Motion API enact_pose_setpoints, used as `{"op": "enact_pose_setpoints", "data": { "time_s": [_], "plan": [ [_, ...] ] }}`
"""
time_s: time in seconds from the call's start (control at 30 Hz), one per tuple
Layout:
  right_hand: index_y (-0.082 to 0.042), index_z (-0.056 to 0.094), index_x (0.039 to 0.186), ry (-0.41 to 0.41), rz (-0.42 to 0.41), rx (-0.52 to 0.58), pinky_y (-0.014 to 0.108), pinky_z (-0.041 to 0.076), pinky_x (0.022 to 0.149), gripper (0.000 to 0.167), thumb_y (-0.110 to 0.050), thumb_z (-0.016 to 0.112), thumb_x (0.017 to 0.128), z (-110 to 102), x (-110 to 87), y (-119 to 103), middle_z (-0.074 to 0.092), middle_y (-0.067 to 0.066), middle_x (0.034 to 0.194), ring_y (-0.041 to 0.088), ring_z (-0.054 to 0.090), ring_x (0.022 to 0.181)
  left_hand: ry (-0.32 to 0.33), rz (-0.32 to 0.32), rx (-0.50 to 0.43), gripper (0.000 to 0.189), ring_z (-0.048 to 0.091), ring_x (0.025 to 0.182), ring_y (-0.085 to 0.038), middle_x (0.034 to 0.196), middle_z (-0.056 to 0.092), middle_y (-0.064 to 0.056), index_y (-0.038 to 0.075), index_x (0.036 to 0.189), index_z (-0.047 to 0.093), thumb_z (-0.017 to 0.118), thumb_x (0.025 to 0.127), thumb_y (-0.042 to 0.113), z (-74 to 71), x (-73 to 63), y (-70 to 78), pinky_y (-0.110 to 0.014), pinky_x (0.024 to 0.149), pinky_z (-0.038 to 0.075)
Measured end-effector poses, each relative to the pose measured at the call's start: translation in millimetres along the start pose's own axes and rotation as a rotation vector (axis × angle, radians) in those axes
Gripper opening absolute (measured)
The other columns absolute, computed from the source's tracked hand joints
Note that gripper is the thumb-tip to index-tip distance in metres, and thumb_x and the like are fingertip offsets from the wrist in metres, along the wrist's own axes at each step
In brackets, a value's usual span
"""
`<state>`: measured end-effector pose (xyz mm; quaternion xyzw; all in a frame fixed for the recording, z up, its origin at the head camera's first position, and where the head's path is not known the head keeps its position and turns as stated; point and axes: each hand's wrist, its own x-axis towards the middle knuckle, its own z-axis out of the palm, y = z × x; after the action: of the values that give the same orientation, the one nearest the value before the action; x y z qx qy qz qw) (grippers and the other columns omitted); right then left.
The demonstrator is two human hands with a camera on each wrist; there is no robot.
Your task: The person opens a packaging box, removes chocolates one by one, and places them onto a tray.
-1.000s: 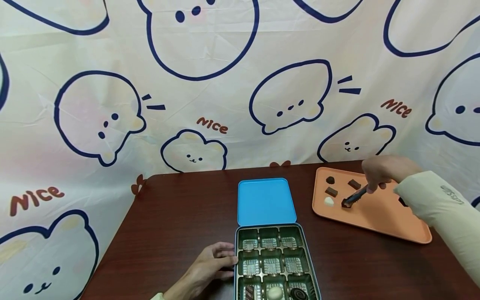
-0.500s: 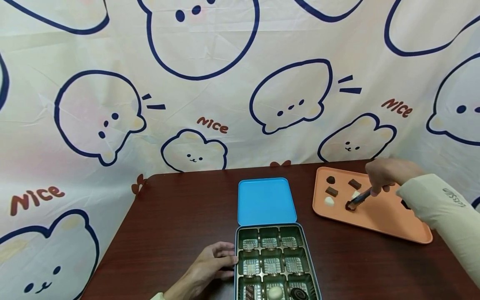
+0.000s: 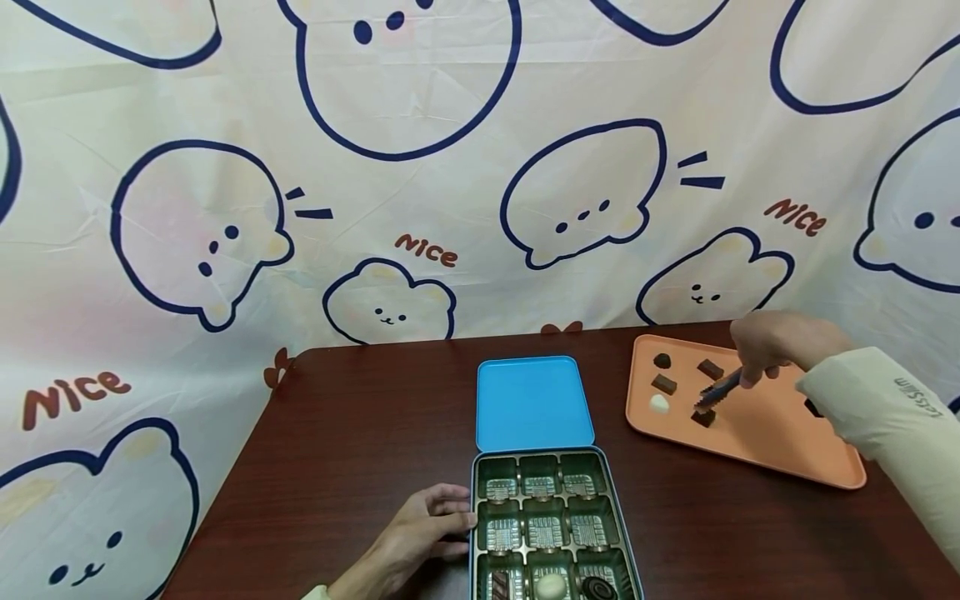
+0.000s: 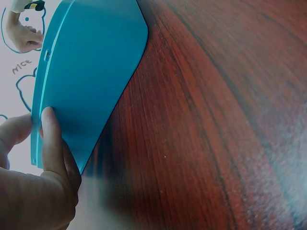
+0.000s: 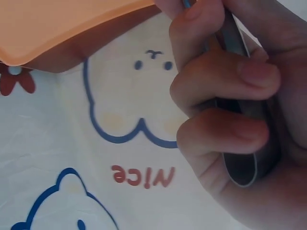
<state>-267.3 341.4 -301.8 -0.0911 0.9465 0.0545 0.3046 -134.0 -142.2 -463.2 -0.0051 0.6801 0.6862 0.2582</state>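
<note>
In the head view my right hand [image 3: 780,342] grips dark tongs [image 3: 722,388] over the orange tray [image 3: 780,450]. The tongs' serrated tips point down, right beside a dark brown chocolate [image 3: 703,418]. The right wrist view shows the fingers curled round the tongs' handle [image 5: 242,167]; their tips are out of that view. My left hand [image 3: 427,525] rests against the left side of an open blue tin [image 3: 628,542]. Its fairly straight fingers [image 4: 52,143] lie on the tin's outer wall, thumb at the rim. Three chocolates sit in the tin's nearest row: striped, white [image 3: 552,587] and dark spiral [image 3: 598,588].
On the tray's left part lie a round dark chocolate [image 3: 662,361], two brown bars [image 3: 663,384] and a white piece [image 3: 659,403]. The tin's blue lid [image 3: 535,404] lies folded back. A printed cloth [image 3: 465,192] hangs behind the dark wooden table [image 3: 360,433].
The tongs tipped the dark chocolate slightly right and toward me, and their tips have since lifted off to its far side. The left hand and tin have stayed put.
</note>
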Motion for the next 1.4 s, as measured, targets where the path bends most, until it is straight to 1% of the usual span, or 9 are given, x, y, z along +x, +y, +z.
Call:
{"op": "enact_pose_setpoints", "data": {
  "time_s": [0.1,0.3,0.6,0.77,0.83,1.0,1.07,1.27,1.4],
  "plan": [
    [-0.013,0.068,0.069,0.022,-0.066,0.008,0.023,0.036,0.051,0.025,-0.028,0.077,0.088,-5.8,-3.6,-9.6,0.064,-0.001,0.066,0.010,0.047,0.056,-0.001,0.004,-0.002,0.050,0.065,0.087,-0.017,0.112,0.062,-0.014,-0.010,0.132,0.048,0.070,0.089,0.003,0.2,0.3,-0.6,-0.035,0.075,0.062],
    [-0.016,0.073,0.071,0.105,-0.171,-0.019,0.024,0.038,0.052,0.021,-0.028,0.077,0.087,-13.2,-16.4,-44.1,0.063,-0.003,0.061,0.011,0.050,0.057,-0.001,0.001,-0.006,0.050,0.065,0.087,-0.017,0.112,0.062,-0.014,-0.009,0.132,0.048,0.071,0.089,0.004,0.2,-0.3,-0.3,-0.035,0.075,0.062],
    [-0.026,0.067,0.060,0.258,-0.301,-0.078,0.021,0.035,0.044,0.027,-0.030,0.082,0.081,-12.9,-36.0,-102.8,0.058,-0.009,0.053,0.008,0.051,0.049,-0.001,0.002,-0.002,0.051,0.065,0.089,-0.017,0.113,0.061,-0.014,-0.009,0.133,0.048,0.071,0.089,0.004,-0.5,0.0,-1.0,-0.035,0.074,0.062],
    [-0.024,0.072,0.067,0.287,-0.343,-0.057,0.023,0.043,0.047,0.018,-0.029,0.083,0.080,-11.6,-46.4,-125.9,0.061,-0.011,0.060,0.006,0.054,0.054,-0.001,0.003,-0.006,0.052,0.065,0.090,-0.016,0.114,0.062,-0.014,-0.010,0.133,0.048,0.071,0.089,0.005,-0.2,-0.2,-0.4,-0.034,0.075,0.062],
    [-0.024,0.075,0.072,0.310,-0.357,-0.065,0.023,0.046,0.050,0.013,-0.029,0.084,0.079,-10.1,-49.6,-132.3,0.063,-0.013,0.069,0.003,0.055,0.057,0.001,0.001,-0.005,0.052,0.065,0.089,-0.017,0.114,0.062,-0.014,-0.010,0.133,0.048,0.071,0.089,0.005,0.0,-0.1,-0.3,-0.035,0.075,0.062],
    [-0.024,0.077,0.079,0.318,-0.367,-0.072,0.023,0.049,0.051,0.011,-0.032,0.085,0.077,-6.9,-59.3,-147.8,0.064,-0.011,0.079,0.001,0.054,0.050,0.005,-0.002,-0.003,0.052,0.066,0.088,-0.017,0.114,0.062,-0.015,-0.010,0.133,0.047,0.071,0.089,0.004,0.1,0.2,-0.6,-0.036,0.075,0.062],
    [-0.024,0.077,0.080,0.318,-0.379,-0.072,0.023,0.050,0.051,0.013,-0.032,0.086,0.076,-5.2,-63.6,-154.3,0.064,-0.011,0.075,0.002,0.054,0.048,0.007,-0.002,-0.004,0.052,0.066,0.087,-0.017,0.114,0.062,-0.015,-0.010,0.133,0.047,0.071,0.089,0.004,0.1,0.2,-0.6,-0.036,0.074,0.062],
    [-0.022,0.079,0.082,0.360,-0.432,-0.106,0.025,0.050,0.055,0.018,-0.032,0.089,0.072,4.4,-73.9,-170.3,0.066,-0.013,0.075,0.004,0.056,0.064,0.004,0.001,-0.016,0.052,0.066,0.087,-0.017,0.112,0.062,-0.014,-0.009,0.132,0.047,0.072,0.089,0.005,0.0,-0.3,-0.3,-0.034,0.074,0.062],
    [-0.025,0.076,0.074,0.341,-0.431,-0.110,0.024,0.046,0.052,0.015,-0.032,0.089,0.071,10.1,-79.9,-178.8,0.060,-0.015,0.068,0.003,0.052,0.059,0.001,0.006,-0.017,0.052,0.066,0.088,-0.017,0.113,0.063,-0.014,-0.010,0.132,0.047,0.072,0.088,0.005,0.0,-0.8,0.2,-0.035,0.074,0.062]
  ]
}}
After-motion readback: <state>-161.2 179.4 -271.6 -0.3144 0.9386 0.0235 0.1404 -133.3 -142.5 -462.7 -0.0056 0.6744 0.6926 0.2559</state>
